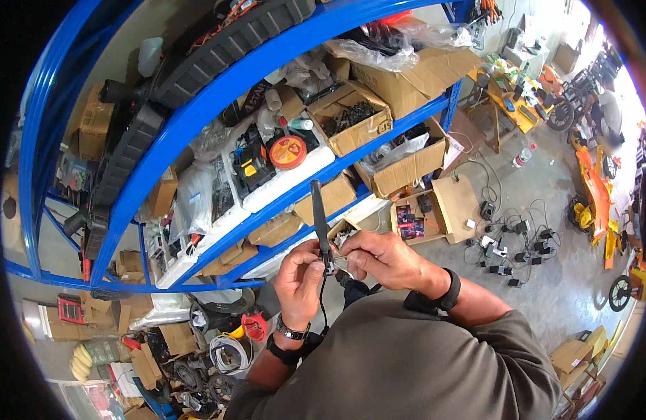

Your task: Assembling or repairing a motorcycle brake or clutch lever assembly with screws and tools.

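My left hand is closed around the lower end of a long black handle-shaped part, which points up and away from me. Small metallic pieces show at its lower end, between the thumb and fingers. From there a thin black cable hangs down toward my wrist. My right hand is beside it, fingertips pinched together close to that same end. What the right fingertips hold is too small to make out.
Blue shelving stands ahead, loaded with cardboard boxes and an orange-red round tin. Several black power adapters and tangled cords lie on the floor at right. A coiled white hose is at lower left; a person is far right.
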### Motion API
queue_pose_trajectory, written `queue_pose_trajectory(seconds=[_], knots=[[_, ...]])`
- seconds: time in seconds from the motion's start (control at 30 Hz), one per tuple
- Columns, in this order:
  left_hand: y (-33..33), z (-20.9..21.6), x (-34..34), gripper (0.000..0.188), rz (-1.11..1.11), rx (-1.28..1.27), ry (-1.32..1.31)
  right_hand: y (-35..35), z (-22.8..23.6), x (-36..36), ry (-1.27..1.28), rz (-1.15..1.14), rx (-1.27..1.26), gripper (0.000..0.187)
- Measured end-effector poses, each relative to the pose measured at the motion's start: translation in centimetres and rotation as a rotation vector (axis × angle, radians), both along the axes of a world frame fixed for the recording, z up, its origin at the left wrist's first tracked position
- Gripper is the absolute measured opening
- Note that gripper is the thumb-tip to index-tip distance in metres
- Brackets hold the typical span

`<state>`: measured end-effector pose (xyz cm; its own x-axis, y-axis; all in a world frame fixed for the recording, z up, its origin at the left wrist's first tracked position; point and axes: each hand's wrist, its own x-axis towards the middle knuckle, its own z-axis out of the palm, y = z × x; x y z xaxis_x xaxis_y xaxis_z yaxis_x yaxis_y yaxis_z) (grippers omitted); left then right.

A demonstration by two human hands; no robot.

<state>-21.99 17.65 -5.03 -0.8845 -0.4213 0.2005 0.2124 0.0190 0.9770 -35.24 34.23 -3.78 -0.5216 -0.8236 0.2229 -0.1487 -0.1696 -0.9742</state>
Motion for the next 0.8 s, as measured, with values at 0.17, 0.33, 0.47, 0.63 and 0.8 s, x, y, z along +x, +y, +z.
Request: queue_pose_trajectory(seconds=[0.17, 0.33, 0.47, 0.63, 0.8], knots=[[0.6, 0.7, 1.0, 0.012, 0.045, -0.011, 0.011, -0.5, 0.6, 0.0, -0.104, 0.118, 0.134, 0.014], [0.6, 1.1, 1.8, 0.008, 0.081, 0.009, 0.000, -1.5, 0.0, 0.5, -0.081, 0.124, 0.050, 0.012], [0.6, 1.0, 2.1, 0.008, 0.117, -0.046, 0.029, -1.7, 0.5, 0.5, -0.114, 0.166, 0.097, 0.012], [0.4, 1.0, 2.1, 0.008, 0.147, -0.020, 0.021, -1.9, 0.3, 0.3, -0.087, 0.237, 0.106, 0.010], [0.6, 1.3, 2.5, 0.007, 0.226, -0.071, 0.012, -2.5, -0.6, 0.5, -0.196, 0.289, -0.029, 0.015]])
